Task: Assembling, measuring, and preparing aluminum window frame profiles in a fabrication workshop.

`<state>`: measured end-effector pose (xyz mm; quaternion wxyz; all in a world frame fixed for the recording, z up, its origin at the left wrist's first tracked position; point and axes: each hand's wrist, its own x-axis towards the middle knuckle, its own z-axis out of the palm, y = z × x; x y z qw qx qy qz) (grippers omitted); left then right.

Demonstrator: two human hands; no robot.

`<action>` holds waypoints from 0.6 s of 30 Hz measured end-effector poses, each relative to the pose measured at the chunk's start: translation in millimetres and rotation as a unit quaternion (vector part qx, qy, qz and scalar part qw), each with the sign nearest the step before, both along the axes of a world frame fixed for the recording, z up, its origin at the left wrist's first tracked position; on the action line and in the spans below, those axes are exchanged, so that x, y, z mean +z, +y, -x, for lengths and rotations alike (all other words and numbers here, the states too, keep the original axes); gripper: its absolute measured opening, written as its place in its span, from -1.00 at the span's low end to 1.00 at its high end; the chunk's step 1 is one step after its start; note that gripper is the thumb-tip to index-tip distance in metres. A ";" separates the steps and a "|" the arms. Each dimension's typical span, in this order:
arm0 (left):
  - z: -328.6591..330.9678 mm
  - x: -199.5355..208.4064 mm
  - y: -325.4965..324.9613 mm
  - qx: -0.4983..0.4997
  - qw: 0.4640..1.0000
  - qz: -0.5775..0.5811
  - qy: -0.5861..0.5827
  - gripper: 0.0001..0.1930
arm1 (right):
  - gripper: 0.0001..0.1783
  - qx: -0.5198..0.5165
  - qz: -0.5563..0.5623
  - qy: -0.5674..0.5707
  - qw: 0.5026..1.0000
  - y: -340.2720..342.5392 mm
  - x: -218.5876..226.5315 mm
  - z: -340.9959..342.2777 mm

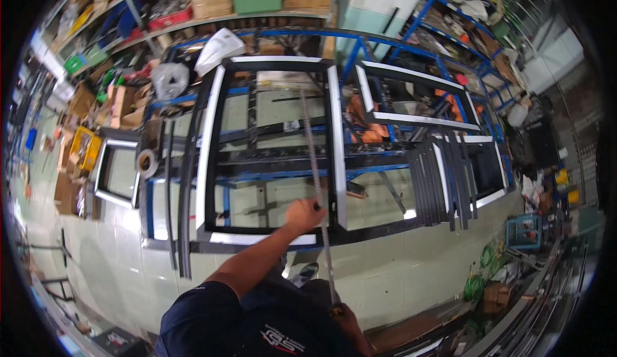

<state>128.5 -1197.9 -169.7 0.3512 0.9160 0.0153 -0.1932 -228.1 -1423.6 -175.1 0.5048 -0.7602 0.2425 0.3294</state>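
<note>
A tape measure's blade (313, 151) is drawn out lengthwise over a large black-and-white rectangular frame (207, 145), from inside its far end to below its near edge. My right hand (349, 323), low in the picture, is closed on the tape measure (337, 310), whose case is partly hidden. Above the frame's near right part, my left hand (304, 215) is closed right beside the blade. A small dark spot shows at its fingers; what they grip is too small to make out.
Under the frame stands a blue metal workbench (226, 203). Dark profile strips (427, 180) lie at the right, near a smaller frame (418, 120). A tape roll (148, 163) and long dark strips (185, 222) are at the left. Loaded shelves (257, 15) line the back.
</note>
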 end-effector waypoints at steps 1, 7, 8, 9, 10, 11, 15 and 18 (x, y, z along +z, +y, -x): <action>-30.4 0.4 0.6 0.003 1.000 -0.027 -0.006 -0.60 | -0.51 -0.004 0.023 0.016 1.000 3.4 -6.8 8.0; -141.3 -25.7 -15.3 0.009 0.992 -0.123 -0.022 -0.41 | -0.45 -0.116 -0.071 0.067 0.988 7.8 -16.2 48.6; -151.2 -33.6 -20.8 0.002 0.990 -0.136 -0.023 -0.41 | -0.41 -0.182 -0.168 0.054 0.967 7.1 -14.1 52.8; -156.2 -42.7 -24.9 0.025 0.991 -0.120 -0.051 -0.35 | -0.41 -0.183 -0.184 0.059 0.964 7.5 10.3 32.6; -158.5 -51.6 -27.8 0.045 0.990 -0.105 -0.077 -0.28 | -0.45 -0.159 -0.122 0.100 0.975 7.0 49.6 -5.7; -162.8 -49.3 -46.3 0.032 0.992 -0.096 -0.076 -0.22 | -0.48 -0.144 -0.052 0.142 0.978 4.8 67.2 -22.6; -174.0 -63.3 -75.9 0.067 0.989 0.002 -0.131 -0.33 | -0.52 -0.164 -0.074 0.118 0.977 -16.8 27.2 -5.2; -178.4 -74.6 -59.3 0.085 0.970 0.058 -0.220 -0.45 | -0.54 -0.099 -0.033 0.016 0.994 -21.5 28.3 -24.3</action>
